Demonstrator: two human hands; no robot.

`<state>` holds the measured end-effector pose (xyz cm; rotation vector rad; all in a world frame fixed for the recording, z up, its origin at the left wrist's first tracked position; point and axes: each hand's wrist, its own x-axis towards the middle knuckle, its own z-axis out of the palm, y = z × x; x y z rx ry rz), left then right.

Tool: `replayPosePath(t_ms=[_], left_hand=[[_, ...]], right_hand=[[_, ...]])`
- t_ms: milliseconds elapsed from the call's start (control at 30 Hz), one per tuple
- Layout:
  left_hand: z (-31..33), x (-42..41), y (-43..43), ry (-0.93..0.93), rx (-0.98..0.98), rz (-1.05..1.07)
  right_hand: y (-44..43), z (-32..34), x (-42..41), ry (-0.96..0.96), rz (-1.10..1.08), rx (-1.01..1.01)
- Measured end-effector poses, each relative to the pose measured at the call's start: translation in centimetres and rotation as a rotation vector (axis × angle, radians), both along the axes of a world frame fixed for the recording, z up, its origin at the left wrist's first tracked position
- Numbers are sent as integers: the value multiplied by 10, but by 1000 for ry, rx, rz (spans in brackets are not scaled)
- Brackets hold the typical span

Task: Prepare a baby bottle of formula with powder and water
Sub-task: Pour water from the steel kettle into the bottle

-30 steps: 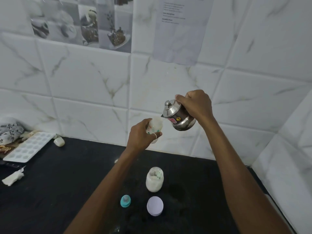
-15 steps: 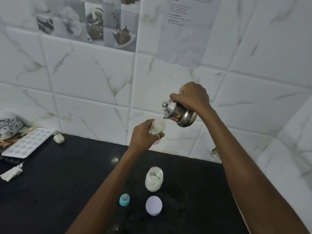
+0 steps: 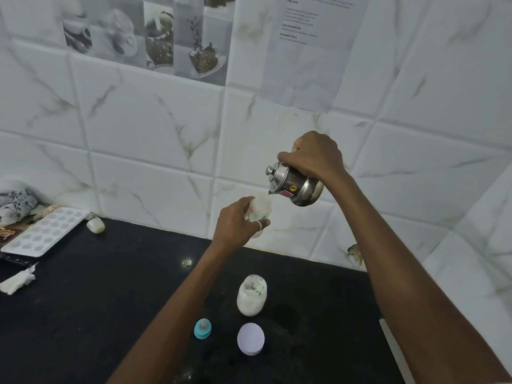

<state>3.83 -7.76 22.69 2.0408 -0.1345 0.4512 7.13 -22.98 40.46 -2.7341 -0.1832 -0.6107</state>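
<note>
My left hand [image 3: 237,224] holds a small clear baby bottle [image 3: 260,210] up above the counter, its mouth open and upward. My right hand [image 3: 313,156] grips a small steel pot [image 3: 295,185] with a knobbed lid, tilted left so its spout sits right over the bottle's mouth. On the black counter [image 3: 97,286] below stands a second clear bottle [image 3: 251,295] with white powder in it. In front of it lie a teal nipple ring [image 3: 202,328] and a pale round lid [image 3: 250,338].
A white moulded tray [image 3: 45,231] leans at the far left beside a patterned cloth [image 3: 15,200]. A small white object [image 3: 95,225] sits by the wall and a crumpled white scrap [image 3: 17,282] lies at the left edge. Tiled walls close the back and right.
My right hand has tipped the steel pot further and brought its spout down onto the bottle's mouth. My left hand holds the bottle in about the same place.
</note>
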Motion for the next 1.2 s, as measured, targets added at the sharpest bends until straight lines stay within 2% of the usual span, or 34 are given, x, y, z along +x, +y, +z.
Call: replayPosePath(t_ms=[1200], left_hand=[[2, 7, 2, 0, -24, -6]], right_hand=[[8, 10, 6, -24, 26, -105]])
